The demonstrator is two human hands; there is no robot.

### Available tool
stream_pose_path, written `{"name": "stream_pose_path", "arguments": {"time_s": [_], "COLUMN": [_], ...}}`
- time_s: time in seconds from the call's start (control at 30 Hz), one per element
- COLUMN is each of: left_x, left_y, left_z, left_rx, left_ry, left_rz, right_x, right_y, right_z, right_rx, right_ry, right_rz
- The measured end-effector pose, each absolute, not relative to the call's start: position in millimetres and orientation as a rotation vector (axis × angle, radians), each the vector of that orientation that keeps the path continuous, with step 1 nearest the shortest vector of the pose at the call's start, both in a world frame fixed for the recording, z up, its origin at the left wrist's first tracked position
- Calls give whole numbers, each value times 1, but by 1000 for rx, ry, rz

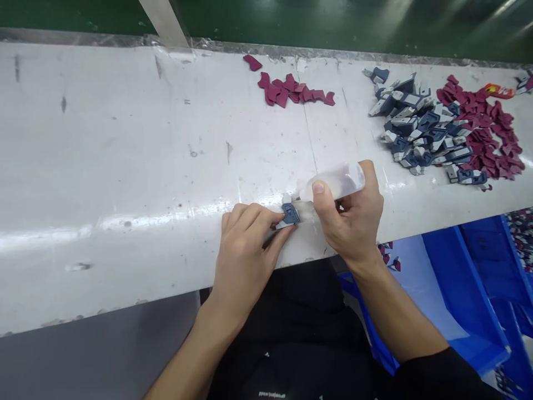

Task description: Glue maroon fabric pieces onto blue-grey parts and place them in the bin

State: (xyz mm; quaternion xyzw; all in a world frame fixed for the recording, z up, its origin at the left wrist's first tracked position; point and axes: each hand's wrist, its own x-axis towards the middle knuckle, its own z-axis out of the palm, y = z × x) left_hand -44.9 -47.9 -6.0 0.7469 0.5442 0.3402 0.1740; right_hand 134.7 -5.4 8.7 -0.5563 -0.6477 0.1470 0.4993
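Observation:
My left hand (250, 244) pinches a small dark-blue and grey plastic part (291, 213) between thumb and fingers, just above the white table's front edge. My right hand (352, 216) is closed around a translucent white squeeze bottle (335, 180), tilted so its narrow tip points left at the part. The tip is very near the part; whether they touch I cannot tell. Beyond my hands lies a loose row of maroon pieces (287, 90). To the right is a heap of similar blue and grey parts (420, 125), with more maroon pieces (495, 133) beside it.
The white table (125, 144) runs across the view, with a green panel (312, 28) along its back. An orange-red wrapper-like item (498, 91) lies at the far right. Blue bins (462, 278) stand below the front edge at right, one holding several maroon-and-dark parts (393, 262).

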Motion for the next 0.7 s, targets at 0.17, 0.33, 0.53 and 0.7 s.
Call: {"name": "stream_pose_path", "arguments": {"time_s": [0.17, 0.33, 0.53, 0.7], "left_x": [-45, -44, -44, -44], "left_y": [-48, -48, -48, -48], "left_z": [-6, -5, -4, -5], "left_rx": [2103, 2092, 2080, 2081], "left_ry": [1537, 1543, 1540, 1545], "left_rz": [968, 971, 971, 965], "right_x": [136, 135, 135, 134], "right_y": [-6, -10, -12, -11], "right_z": [13, 13, 13, 14], "right_rx": [-1320, -1345, -1348, -1342], "right_ry": [-1546, -1542, -1530, -1557], "right_rz": [320, 378, 409, 404]}}
